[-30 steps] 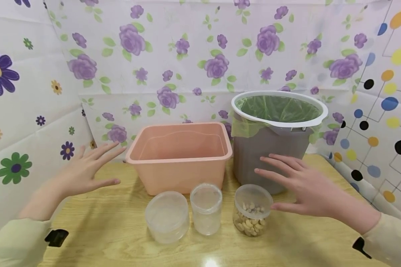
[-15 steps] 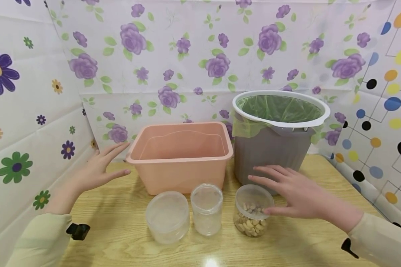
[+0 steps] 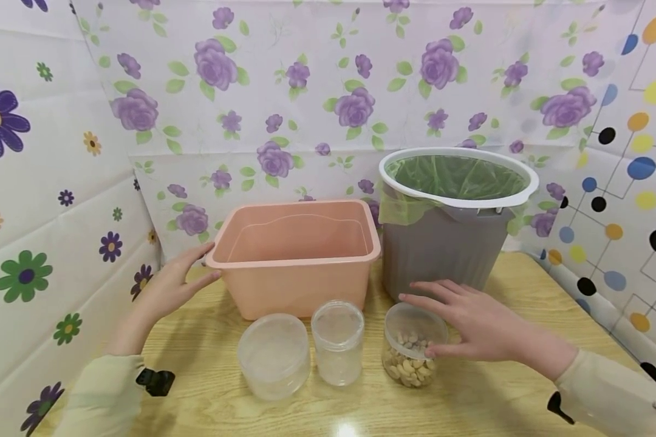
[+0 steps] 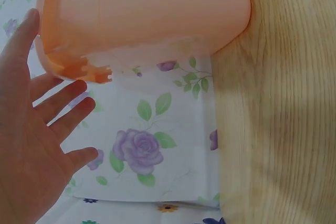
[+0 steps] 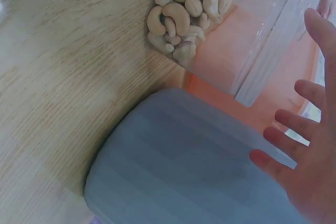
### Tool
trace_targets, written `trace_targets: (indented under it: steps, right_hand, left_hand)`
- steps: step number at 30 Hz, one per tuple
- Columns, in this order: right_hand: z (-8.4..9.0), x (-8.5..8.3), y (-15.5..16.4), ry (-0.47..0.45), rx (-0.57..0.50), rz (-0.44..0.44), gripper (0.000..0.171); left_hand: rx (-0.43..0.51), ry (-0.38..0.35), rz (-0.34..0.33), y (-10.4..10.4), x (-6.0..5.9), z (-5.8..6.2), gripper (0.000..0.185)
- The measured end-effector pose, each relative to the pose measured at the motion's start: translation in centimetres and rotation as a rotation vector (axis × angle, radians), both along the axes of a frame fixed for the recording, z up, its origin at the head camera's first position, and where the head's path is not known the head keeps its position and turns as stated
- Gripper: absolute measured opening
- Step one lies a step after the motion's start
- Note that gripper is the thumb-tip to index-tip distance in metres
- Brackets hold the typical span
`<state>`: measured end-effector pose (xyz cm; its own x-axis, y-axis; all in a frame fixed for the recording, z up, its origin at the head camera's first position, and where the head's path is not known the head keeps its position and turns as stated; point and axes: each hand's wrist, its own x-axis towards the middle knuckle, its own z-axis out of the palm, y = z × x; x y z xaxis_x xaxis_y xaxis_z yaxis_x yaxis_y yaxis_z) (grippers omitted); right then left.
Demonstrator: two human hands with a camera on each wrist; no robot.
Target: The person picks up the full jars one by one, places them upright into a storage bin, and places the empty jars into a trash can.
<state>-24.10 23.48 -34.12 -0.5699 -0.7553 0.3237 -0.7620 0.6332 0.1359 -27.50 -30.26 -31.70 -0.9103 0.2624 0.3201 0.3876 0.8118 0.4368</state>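
Right hand (image 3: 481, 325) spread flat, fingers straight, grip open with nothing pinched; thumb tip at the rim of the clear jar of cashews (image 3: 412, 346), fingers reaching over its mouth, contact hard to tell from the head view. In the right wrist view, same hand (image 5: 310, 145) splayed beside the jar of cashews (image 5: 210, 19), jar lying just ahead of the palm. Grey bin (image 3: 443, 243) with white rim and green liner directly behind that hand, just beyond the fingertips. Left hand (image 3: 172, 285) likewise spread, grip open, fingertips at the left edge of the pink tub (image 3: 295, 267), touching or nearly so at the rim corner. From the left wrist view, left hand (image 4: 31, 145) splayed beside the pink tub (image 4: 142, 19), fingers just short of its lower wall. Between the two hands, nearer the person, an empty clear jar (image 3: 337, 343) and a lidded round container (image 3: 274, 355), both standing on the wooden bench (image 3: 208, 388), apart from either grip
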Motion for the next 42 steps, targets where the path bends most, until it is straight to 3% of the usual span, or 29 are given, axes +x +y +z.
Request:
trace_targets:
  steps: [11,22,27,30,42]
  right_hand:
    - [-0.1,-0.3,-0.6,-0.050,0.011,-0.028,0.088]
    - [0.7,-0.9,-1.1,-0.262,0.088,-0.011,0.091]
    - [1.1,-1.2,-1.7,-0.302,0.134,0.018,0.101]
    - [1.3,-1.3,-2.0,-0.304,0.158,0.029,0.103]
    - [2.1,-1.2,-2.6,-0.351,0.200,0.003,0.105]
  left_hand:
    - [0.166,0.032,0.009,0.6,-0.5,-1.5,0.065]
    - [0.294,-0.063,0.031,1.4,-0.7,-1.4,0.070]
    - [0.462,-0.147,-0.037,1.3,-1.0,-1.8,0.070]
    - [0.547,-0.160,-0.085,1.1,-1.3,-2.1,0.069]
    - [0.612,-0.165,-0.112,1.1,-1.3,-2.5,0.069]
